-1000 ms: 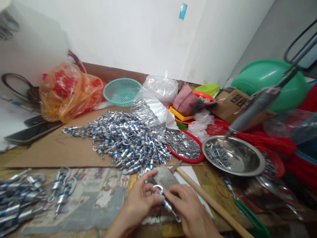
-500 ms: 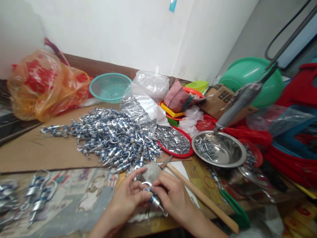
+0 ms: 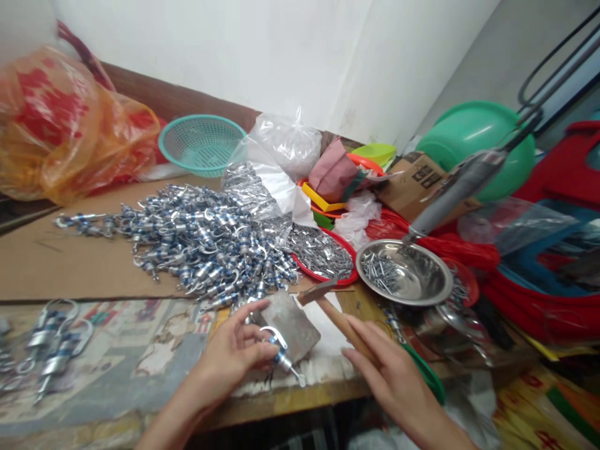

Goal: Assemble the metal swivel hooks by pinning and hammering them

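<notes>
My left hand (image 3: 229,350) pinches a silver-and-blue metal hook fitting (image 3: 282,357), its curved hook up and its thin ringed end pointing down to the right. The fitting lies over the near side of a grey metal block (image 3: 300,328). On the right, my right hand (image 3: 396,369) has its fingers round the wooden handle of a hammer (image 3: 340,320). The hammer's head is beside the block's far right corner, and the handle slants toward me. Part of the handle is hidden by the hand.
Beyond the block lies a big heap of similar fittings (image 3: 201,240) on cardboard (image 3: 89,269). A red dish (image 3: 354,265) of small metal pieces and a steel bowl (image 3: 435,281) with pins stand to the right. A grey electric tool (image 3: 450,194) hangs over the bowl. More fittings (image 3: 60,350) lie at left.
My right hand has left the fitting, moved right and closed on the hammer's handle. The hammer has swung more upright in view. My left hand still holds the fitting. The view has shifted slightly.
</notes>
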Tool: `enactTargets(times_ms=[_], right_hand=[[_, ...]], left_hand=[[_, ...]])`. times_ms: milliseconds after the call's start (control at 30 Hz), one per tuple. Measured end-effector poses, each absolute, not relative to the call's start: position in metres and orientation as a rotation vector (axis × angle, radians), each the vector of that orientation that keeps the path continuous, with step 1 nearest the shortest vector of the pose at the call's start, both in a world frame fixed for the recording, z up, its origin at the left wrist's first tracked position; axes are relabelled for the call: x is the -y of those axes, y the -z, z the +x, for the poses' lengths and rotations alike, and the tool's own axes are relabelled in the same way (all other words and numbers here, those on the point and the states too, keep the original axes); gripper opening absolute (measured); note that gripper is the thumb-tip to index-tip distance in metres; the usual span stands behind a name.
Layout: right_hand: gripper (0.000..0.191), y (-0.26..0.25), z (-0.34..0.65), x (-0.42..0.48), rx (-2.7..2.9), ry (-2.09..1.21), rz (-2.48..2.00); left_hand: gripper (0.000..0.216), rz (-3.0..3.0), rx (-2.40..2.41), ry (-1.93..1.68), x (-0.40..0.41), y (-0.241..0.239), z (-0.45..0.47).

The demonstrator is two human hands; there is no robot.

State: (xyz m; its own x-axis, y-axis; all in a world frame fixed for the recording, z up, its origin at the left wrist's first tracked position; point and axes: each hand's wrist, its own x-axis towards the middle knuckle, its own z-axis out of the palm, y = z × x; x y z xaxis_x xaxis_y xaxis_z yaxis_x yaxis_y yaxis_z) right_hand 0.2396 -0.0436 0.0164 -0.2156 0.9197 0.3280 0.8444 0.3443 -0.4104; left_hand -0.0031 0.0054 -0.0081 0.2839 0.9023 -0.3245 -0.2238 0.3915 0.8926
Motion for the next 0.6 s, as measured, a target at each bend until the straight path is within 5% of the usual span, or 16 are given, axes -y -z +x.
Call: enactTargets(times_ms=[167,500,600], right_hand=[[0.056,-0.039,0.223,0.065,2.267,-0.051,-1.181],[0.05,-0.021,0.22,0.065,2.248,-0.304,-1.306],[0.04,-0.013,0.224,0.044,2.032,-0.434,-1.461]], left_hand=[[0.082,0.86,-1.006,-0.914,-0.005,0.006,-0.002],[0.087,0.877,-1.026,-0.932,-0.006,0.007,-0.003],[0.061,0.94,-1.047,-0.887,-0.003,0.002,-0.005]])
